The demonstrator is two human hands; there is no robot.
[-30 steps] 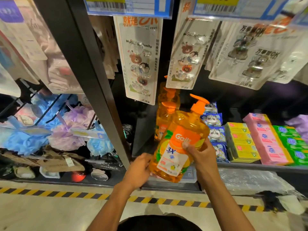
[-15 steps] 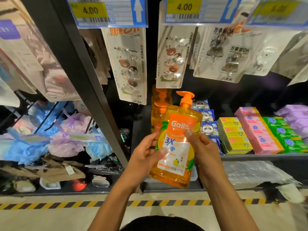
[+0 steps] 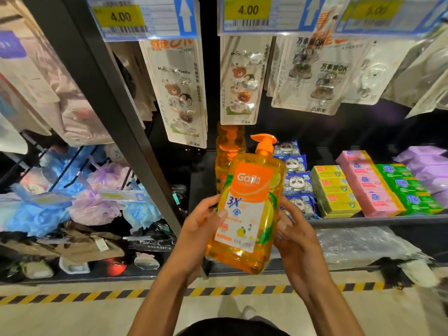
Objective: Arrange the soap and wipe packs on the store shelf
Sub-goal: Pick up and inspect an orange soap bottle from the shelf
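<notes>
We see a soap bottle (image 3: 244, 214) of clear orange-yellow with an orange pump. Its label is orange above and white below, with a blue "3X" and a small yellow fruit. The other bottles (image 3: 226, 154) share that orange tint. The wipe packs (image 3: 297, 184) are blue with black-and-white panda faces. We find yellow boxes (image 3: 333, 190) with green marks, pink boxes (image 3: 368, 187) and green boxes (image 3: 409, 187) with blue marks, and lilac packs (image 3: 429, 166). The price tags (image 3: 121, 16) are yellow in blue frames. The floor tape (image 3: 72, 295) is striped black and yellow.
</notes>
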